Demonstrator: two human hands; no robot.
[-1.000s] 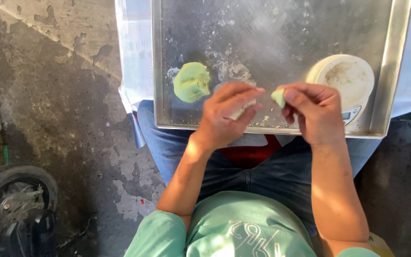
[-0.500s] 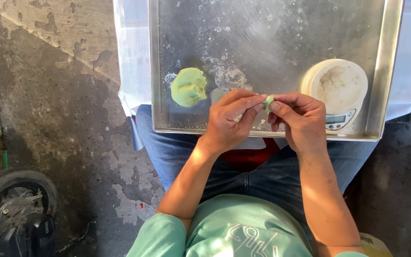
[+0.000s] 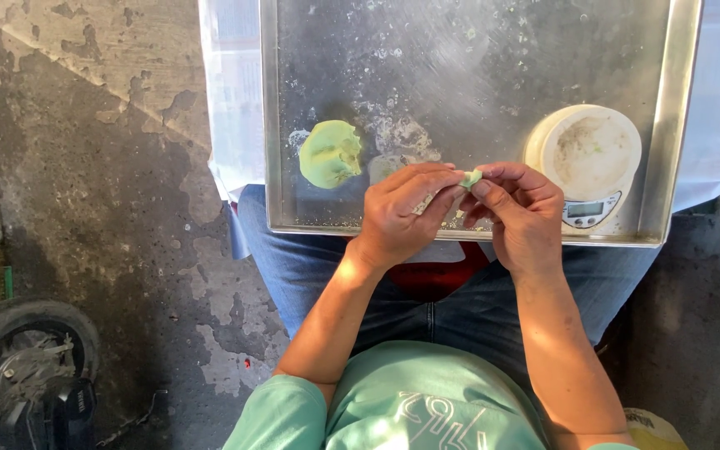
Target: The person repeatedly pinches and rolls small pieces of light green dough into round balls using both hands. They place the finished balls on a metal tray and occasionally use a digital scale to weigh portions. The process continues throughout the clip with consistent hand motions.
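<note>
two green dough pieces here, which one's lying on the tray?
The large pale green dough lump, lying alone on the metal tray. The small green dough bit is pinched between left hand and right hand.

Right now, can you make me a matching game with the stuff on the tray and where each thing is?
Things:
1. Dough lump
2. Scale
3. Small dough bit
4. Tray

Places:
A. Pinched between both hands
B. On the tray's right side
C. Across the person's lap
D. On the tray, left of the hands

Pairs: 1-D, 2-B, 3-A, 4-C
</note>
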